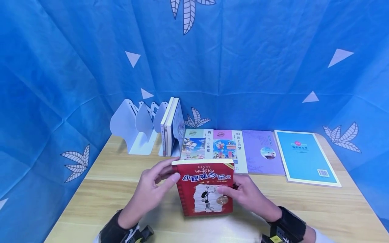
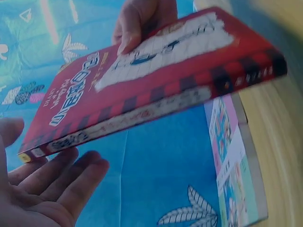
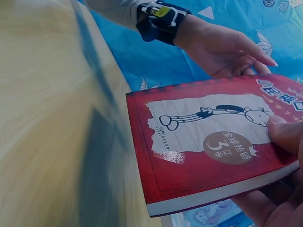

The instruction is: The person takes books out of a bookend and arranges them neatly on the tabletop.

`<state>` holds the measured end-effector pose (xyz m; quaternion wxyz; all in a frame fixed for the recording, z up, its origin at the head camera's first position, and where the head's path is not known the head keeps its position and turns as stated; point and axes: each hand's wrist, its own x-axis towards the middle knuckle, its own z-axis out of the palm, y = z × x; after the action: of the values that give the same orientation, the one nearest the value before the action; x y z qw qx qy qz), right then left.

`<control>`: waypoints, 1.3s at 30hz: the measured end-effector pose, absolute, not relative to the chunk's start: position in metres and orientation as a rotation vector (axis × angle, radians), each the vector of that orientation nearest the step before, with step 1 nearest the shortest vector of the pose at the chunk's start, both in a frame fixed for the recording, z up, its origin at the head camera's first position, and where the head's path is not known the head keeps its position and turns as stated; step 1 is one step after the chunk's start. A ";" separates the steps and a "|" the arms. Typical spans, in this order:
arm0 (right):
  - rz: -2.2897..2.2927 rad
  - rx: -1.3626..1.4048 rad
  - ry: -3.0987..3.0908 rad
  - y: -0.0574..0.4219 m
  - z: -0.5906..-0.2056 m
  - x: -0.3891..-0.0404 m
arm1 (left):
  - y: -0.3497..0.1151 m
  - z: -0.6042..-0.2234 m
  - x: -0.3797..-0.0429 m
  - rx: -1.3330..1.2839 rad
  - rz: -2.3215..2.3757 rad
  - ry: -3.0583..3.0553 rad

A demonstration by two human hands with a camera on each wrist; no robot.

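A red Diary of a Wimpy Kid book (image 1: 188,199) is held upright above the table, its cover facing the head camera. My right hand (image 1: 250,194) grips its right edge, thumb on the cover and fingers behind, as the right wrist view also shows. On the spine side, my left hand (image 1: 155,189) has its thumb and fingers spread around the upper corner. In the left wrist view the fingers (image 2: 71,184) of that hand are loosely extended under the spine's end, with the thumb apart from the cover.
A white bookend rack (image 1: 144,143) stands at the back left, with several upright books (image 1: 167,130) in its right slot. Along the back lie two illustrated books (image 1: 194,145), a purple book (image 1: 258,162) and a turquoise book (image 1: 307,165). A blue curtain (image 1: 243,67) hangs behind the table.
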<state>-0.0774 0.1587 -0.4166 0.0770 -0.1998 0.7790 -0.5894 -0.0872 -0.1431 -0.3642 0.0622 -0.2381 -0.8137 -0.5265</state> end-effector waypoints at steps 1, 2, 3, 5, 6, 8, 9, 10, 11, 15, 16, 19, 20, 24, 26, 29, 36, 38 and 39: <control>-1.769 -0.576 2.320 0.158 -0.417 -0.078 | -0.145 -0.363 -0.089 -0.692 -1.582 -2.463; -1.772 -0.552 2.309 0.157 -0.418 -0.078 | -0.146 -0.362 -0.090 -0.665 -1.575 -2.467; -1.775 -0.526 2.296 0.155 -0.419 -0.079 | -0.148 -0.361 -0.091 -0.640 -1.571 -2.466; -1.784 -0.478 2.257 0.153 -0.421 -0.080 | -0.151 -0.359 -0.094 -0.584 -1.571 -2.460; -1.789 -0.456 2.239 0.151 -0.422 -0.081 | -0.152 -0.358 -0.095 -0.557 -1.577 -2.451; -1.796 -0.434 2.221 0.148 -0.425 -0.081 | -0.154 -0.357 -0.099 -0.508 -1.570 -2.429; -1.796 -0.424 2.216 0.146 -0.426 -0.082 | -0.154 -0.357 -0.101 -0.485 -1.560 -2.418; -1.796 -0.420 2.212 0.145 -0.428 -0.082 | -0.155 -0.357 -0.103 -0.461 -1.545 -2.411; -1.795 -0.418 2.212 0.143 -0.430 -0.082 | -0.156 -0.357 -0.105 -0.436 -1.529 -2.408; -1.796 -0.405 2.198 0.136 -0.437 -0.081 | -0.159 -0.357 -0.114 -0.356 -1.475 -2.420; -1.798 -0.403 2.194 0.134 -0.438 -0.081 | -0.159 -0.357 -0.117 -0.344 -1.460 -2.424; -1.798 -0.395 2.199 0.130 -0.442 -0.082 | -0.161 -0.357 -0.124 -0.313 -1.403 -2.437; -1.793 -0.388 2.207 0.129 -0.443 -0.083 | -0.162 -0.357 -0.127 -0.305 -1.383 -2.443; -1.778 -0.344 2.225 0.124 -0.448 -0.086 | -0.166 -0.361 -0.139 -0.241 -1.331 -2.485; -1.779 -0.309 2.216 0.121 -0.450 -0.087 | -0.168 -0.365 -0.145 -0.213 -1.329 -2.501; -1.792 -0.268 2.187 0.117 -0.454 -0.088 | -0.171 -0.372 -0.154 -0.177 -1.324 -2.519; -1.714 -0.267 2.226 0.113 -0.464 -0.090 | -0.176 -0.387 -0.177 -0.143 -1.301 -2.555; -1.667 -0.273 2.259 0.112 -0.466 -0.091 | -0.177 -0.390 -0.182 -0.129 -1.284 -2.574; -1.631 -0.275 2.286 0.112 -0.466 -0.091 | -0.178 -0.392 -0.184 -0.120 -1.280 -2.584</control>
<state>-0.0912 0.1121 -0.4665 0.1594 -0.0961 0.7998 -0.5707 -0.1844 -0.1776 -0.3920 0.1275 -0.0412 -0.8880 -0.4399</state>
